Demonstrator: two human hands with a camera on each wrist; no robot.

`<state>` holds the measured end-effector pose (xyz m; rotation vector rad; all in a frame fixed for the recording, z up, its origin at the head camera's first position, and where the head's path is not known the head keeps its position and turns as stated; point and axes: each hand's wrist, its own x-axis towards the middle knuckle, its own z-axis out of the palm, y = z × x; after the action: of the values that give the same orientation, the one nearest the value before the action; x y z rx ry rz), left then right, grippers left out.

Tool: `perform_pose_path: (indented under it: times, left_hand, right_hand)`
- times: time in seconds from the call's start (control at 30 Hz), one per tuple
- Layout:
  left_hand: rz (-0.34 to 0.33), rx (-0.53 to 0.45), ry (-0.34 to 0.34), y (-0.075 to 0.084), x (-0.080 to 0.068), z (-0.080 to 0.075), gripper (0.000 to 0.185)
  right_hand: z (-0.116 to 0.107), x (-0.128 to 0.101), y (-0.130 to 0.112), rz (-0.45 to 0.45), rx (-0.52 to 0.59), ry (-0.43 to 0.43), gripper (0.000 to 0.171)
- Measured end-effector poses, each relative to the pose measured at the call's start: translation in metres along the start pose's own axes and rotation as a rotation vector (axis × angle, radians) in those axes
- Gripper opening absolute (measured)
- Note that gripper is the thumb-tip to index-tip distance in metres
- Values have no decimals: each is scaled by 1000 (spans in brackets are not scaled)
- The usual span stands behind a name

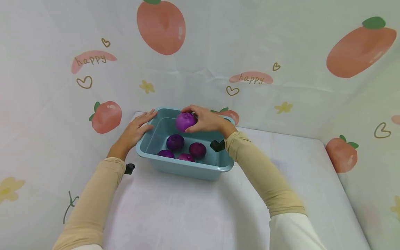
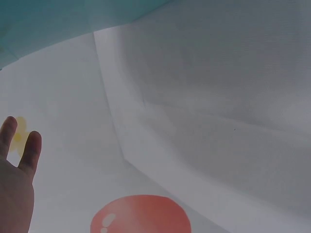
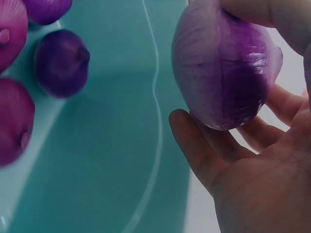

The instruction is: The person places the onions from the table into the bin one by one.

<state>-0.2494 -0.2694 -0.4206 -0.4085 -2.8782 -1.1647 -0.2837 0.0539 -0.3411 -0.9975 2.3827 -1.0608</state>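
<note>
Above the far side of the teal tub (image 1: 175,166), the right hand (image 1: 207,121) cups a purple onion (image 1: 185,122), fingers curled around it. Four more onions (image 1: 175,142) lie directly below. Fingers straight, the left hand (image 1: 135,131) rests on the tub's left rim.

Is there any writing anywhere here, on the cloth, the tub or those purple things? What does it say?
"happy" on a pink patch of the printed backdrop cloth, upper left in the head view.
"happy" again on a second pink patch right of centre on the same cloth.
No words, labels or numbers show on the teal tub, on the purple onion that the right hand holds, or on the onions in the tub.
</note>
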Motion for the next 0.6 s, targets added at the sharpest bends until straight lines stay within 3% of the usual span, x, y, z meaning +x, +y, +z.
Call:
perform_pose_path:
  times: [0.27, 0.43, 0.6]
  left_hand:
    - [-7, 10, -5, 0, 0, 1, 53]
    - [8, -5, -3, 1, 1, 1, 53]
    - [-5, -8, 3, 1, 1, 0, 53]
  right_hand:
    - [30, 29, 9, 39, 42, -66, 78]
    - [39, 31, 18, 85, 40, -57, 77]
    - [46, 31, 26, 130, 5, -104, 77]
